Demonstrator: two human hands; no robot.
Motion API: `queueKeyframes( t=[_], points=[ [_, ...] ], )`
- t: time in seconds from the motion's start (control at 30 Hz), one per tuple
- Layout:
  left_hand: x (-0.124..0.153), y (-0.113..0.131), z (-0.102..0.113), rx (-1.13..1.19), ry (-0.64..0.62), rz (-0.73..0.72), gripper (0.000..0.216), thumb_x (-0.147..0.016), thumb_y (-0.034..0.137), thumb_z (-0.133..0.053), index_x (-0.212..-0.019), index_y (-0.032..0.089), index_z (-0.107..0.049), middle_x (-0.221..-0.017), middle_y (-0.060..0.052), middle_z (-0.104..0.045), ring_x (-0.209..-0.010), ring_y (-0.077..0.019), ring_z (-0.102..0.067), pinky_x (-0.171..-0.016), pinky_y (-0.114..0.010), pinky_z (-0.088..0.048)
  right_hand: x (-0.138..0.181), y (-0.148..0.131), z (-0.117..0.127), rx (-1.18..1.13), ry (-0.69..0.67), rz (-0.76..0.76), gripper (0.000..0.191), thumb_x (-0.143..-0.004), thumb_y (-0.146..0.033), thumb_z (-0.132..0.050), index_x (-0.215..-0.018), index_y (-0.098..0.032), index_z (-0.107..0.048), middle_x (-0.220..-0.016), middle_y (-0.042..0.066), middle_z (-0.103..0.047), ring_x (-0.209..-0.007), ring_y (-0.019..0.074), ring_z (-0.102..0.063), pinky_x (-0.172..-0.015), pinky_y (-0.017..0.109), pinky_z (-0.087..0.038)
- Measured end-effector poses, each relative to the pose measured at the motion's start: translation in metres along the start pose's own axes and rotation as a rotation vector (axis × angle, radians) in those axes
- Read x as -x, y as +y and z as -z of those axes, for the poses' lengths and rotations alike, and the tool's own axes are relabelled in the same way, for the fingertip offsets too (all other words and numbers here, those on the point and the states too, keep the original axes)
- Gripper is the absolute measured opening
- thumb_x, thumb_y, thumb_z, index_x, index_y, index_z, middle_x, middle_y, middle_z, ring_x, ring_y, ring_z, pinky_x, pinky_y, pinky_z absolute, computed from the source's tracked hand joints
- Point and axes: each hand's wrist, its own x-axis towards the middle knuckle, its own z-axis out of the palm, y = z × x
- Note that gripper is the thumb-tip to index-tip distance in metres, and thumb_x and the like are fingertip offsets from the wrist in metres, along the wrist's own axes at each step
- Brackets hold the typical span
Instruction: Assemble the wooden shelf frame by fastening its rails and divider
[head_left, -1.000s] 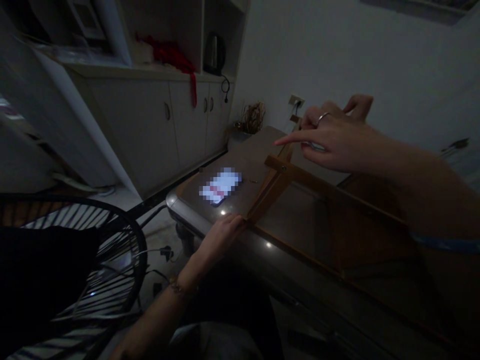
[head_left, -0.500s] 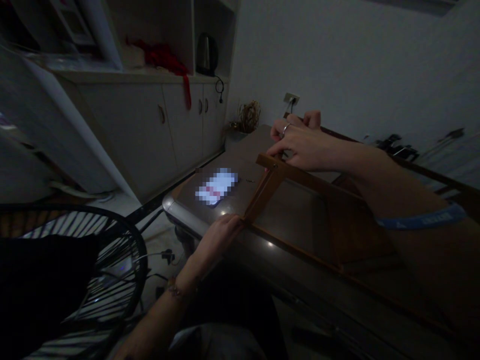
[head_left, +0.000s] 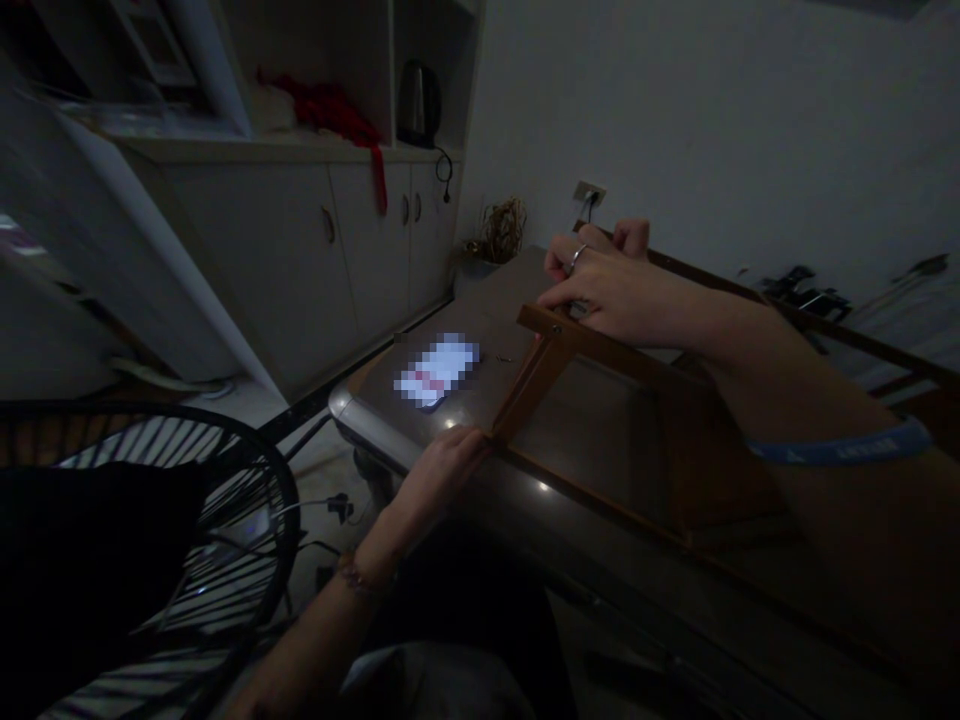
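A brown wooden frame (head_left: 529,388) stands on the grey-brown table, its bars joined at a corner with a bolt or screw head. My left hand (head_left: 450,468) is closed on the frame's lower corner at the table's near edge. Over the upper corner, my right hand (head_left: 611,290) has its fingers bent and pinched together; what they hold, if anything, is hidden behind the hand. Several tiny metal pieces, perhaps screws, (head_left: 505,359) lie on the table left of the frame. Beside them is a phone (head_left: 439,370) with its screen lit and blurred.
The table (head_left: 420,436) has a rounded near corner. A black corded chair (head_left: 247,430) stands at the left, with a cable and plug (head_left: 339,506) near it. White cabinets (head_left: 255,240) line the back, holding a kettle (head_left: 418,105) and red cloth (head_left: 337,115).
The view has shifted slightly. Both hands keep nearly the same places on the frame, and the frame itself shows no clear movement.
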Motion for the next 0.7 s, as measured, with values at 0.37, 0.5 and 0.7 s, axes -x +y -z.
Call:
queueKeyframes(
  t=[0.37,0.5,0.7],
  points=[
    [0.001,-0.001,-0.002,0.003,-0.014,0.034,0.014,-0.098,0.025,-0.046,-0.099,0.019,-0.059,-0.094,-0.005,-0.066,-0.087,-0.0176,-0.063,-0.079,-0.029,-0.05,-0.008,0.015,0.002,0.085,-0.125,0.075,0.027,-0.074,-0.012,-0.054,-0.088,-0.024,-0.073,-0.109,0.008,-0.051,-0.102,0.0263,-0.038,-0.079,0.042,-0.017],
    [0.001,-0.003,-0.004,0.019,0.013,0.021,0.014,-0.098,0.026,-0.046,-0.099,0.019,-0.058,-0.095,-0.004,-0.066,-0.088,-0.0172,-0.063,-0.081,-0.029,-0.05,-0.023,0.014,0.004,0.105,-0.25,0.123,0.031,-0.068,-0.005,-0.049,-0.081,-0.02,-0.072,-0.105,0.008,-0.056,-0.098,0.0239,-0.039,-0.079,0.044,-0.018],
    [0.001,-0.004,-0.003,0.03,0.032,-0.003,0.013,-0.097,0.025,-0.047,-0.1,0.019,-0.058,-0.095,-0.004,-0.066,-0.088,-0.0174,-0.063,-0.078,-0.028,-0.051,-0.031,0.006,0.002,0.153,-0.321,0.081,0.03,-0.065,-0.005,-0.052,-0.078,-0.024,-0.072,-0.095,0.006,-0.06,-0.093,0.0244,-0.043,-0.077,0.043,-0.024]
  ],
)
